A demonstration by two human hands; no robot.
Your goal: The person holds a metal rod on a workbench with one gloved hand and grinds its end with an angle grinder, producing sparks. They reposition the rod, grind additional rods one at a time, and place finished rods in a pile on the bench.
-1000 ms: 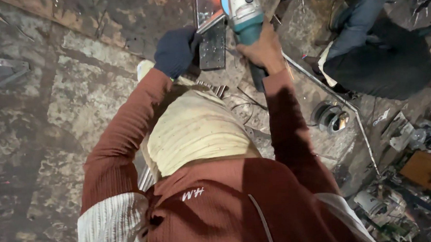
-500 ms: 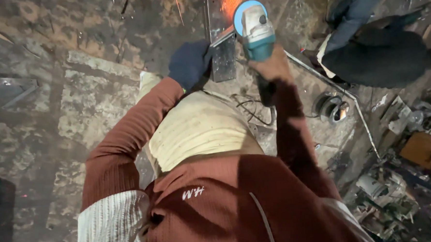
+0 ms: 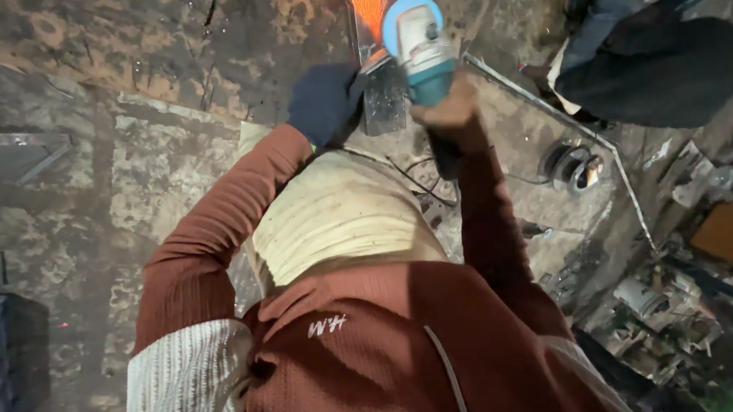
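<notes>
My left hand (image 3: pixel 322 102), in a dark glove, presses closed on the near end of the metal piece (image 3: pixel 384 98) lying on the floor (image 3: pixel 117 159). Just right of it, my bare right hand (image 3: pixel 451 110) is wrapped tight around the teal grinder (image 3: pixel 420 51), whose head sits over the metal's far end, where orange sparks (image 3: pixel 367 2) fly. Far right, another person's dark leg (image 3: pixel 657 65) rests.

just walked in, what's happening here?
A person in a rust-red top is grinding metal on the floor. The right hand grips a teal angle grinder, whose disc throws orange sparks off a flat metal piece. The left hand, in a dark glove, rests by that piece. A second person crouches nearby, at the upper right.
</notes>
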